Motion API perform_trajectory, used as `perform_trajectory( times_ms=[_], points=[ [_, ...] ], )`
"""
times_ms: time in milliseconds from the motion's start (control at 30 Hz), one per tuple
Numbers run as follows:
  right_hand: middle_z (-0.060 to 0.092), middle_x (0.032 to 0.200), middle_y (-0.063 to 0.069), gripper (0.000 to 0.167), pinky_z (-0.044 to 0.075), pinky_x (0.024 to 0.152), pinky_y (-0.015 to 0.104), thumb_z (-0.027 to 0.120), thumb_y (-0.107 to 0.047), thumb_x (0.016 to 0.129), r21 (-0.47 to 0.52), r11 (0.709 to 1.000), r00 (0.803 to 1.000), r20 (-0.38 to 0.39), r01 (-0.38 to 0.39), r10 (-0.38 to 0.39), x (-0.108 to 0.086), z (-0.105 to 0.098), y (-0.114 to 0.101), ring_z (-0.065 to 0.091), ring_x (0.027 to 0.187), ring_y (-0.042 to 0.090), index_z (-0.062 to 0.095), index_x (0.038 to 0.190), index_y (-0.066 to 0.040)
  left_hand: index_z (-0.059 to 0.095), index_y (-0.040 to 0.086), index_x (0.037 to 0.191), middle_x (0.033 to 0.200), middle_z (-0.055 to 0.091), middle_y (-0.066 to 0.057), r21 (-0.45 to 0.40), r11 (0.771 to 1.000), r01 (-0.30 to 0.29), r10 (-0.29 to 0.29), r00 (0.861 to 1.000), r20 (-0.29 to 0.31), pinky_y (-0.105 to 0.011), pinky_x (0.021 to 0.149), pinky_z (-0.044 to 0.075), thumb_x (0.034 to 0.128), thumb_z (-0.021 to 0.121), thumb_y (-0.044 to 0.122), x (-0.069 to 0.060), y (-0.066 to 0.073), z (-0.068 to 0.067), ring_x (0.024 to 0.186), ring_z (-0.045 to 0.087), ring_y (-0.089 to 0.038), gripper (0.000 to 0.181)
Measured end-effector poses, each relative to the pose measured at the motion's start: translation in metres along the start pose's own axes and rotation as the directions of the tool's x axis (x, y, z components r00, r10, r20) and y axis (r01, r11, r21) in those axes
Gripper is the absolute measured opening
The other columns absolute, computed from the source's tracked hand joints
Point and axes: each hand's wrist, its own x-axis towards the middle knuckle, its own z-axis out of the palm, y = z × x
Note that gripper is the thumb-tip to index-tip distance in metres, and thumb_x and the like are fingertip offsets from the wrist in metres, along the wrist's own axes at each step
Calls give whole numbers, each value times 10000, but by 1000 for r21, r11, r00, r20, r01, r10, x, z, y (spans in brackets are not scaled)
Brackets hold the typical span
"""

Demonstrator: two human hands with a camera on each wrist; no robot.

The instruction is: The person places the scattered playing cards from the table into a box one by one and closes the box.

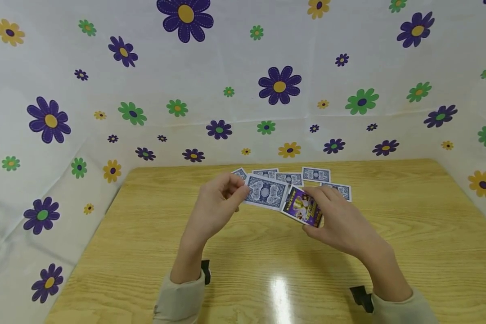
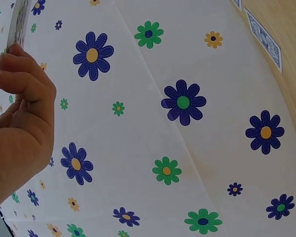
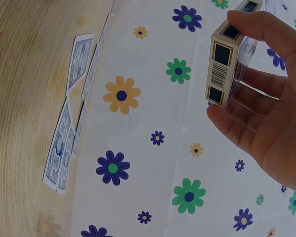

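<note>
In the head view my left hand [image 1: 218, 204] pinches the left edge of a blue-patterned card [image 1: 266, 192], held face down above the table. Its right end meets a purple and black card box [image 1: 303, 206], which my right hand [image 1: 342, 220] grips between thumb and fingers. The right wrist view shows the barcode side of the box [image 3: 220, 74] in the right hand [image 3: 271, 98]. In the left wrist view the left hand [image 2: 24, 108] holds the card [image 2: 18, 22], seen nearly edge-on at the top left.
Several blue-backed cards [image 1: 316, 174] lie on the far part of the wooden table [image 1: 166, 234], behind the hands. A white cloth [image 1: 235, 58] with printed flowers hangs behind the table and at both sides.
</note>
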Motion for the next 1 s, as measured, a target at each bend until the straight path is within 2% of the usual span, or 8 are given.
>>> perform_trajectory(
  times_ms=[267, 400, 667, 1000],
  points=[
    [578, 1268, 142, 768, 530, 816, 384, 833, -234, 769, -3, 1000, 1000, 7, -6, 6, 0, 0, 0, 561, 1059, 257, 476, 1414, -21, 648, 87, 938, 762, 604, -95, 7, 1000, 0, 0, 1000, 5, -237, 535, 439, 968, 633, 112, 2, -2, 2, 627, 522, -207, 42],
    [575, 1270, 141, 768, 528, 803, 379, 830, -241, 772, -6, 1000, 1000, 7, -7, 7, 0, 1, 0, 562, 1053, 255, 473, 1416, -24, 650, 86, 942, 778, 625, -116, 12, 1000, 10, -10, 1000, 7, -236, 538, 440, 969, 631, 119, 2, -3, 3, 629, 523, -206, 47],
    [572, 1271, 142, 750, 527, 805, 384, 821, -237, 781, -13, 1000, 1000, 3, 4, -4, 1, 0, 0, 557, 1071, 262, 476, 1409, -16, 651, 89, 940, 770, 623, -51, 19, 1000, 20, -20, 1000, 6, -245, 546, 454, 978, 623, 137, 4, -5, 4, 639, 531, -208, 67],
    [568, 1278, 137, 754, 531, 815, 388, 827, -206, 776, 6, 1000, 1000, -11, 20, -20, 0, 0, 0, 555, 1080, 264, 473, 1415, -23, 644, 91, 913, 754, 599, -56, 3, 1000, 30, -30, 1000, 2, -241, 527, 436, 982, 630, 158, 3, -6, 5, 623, 518, -214, 97]
  ],
)
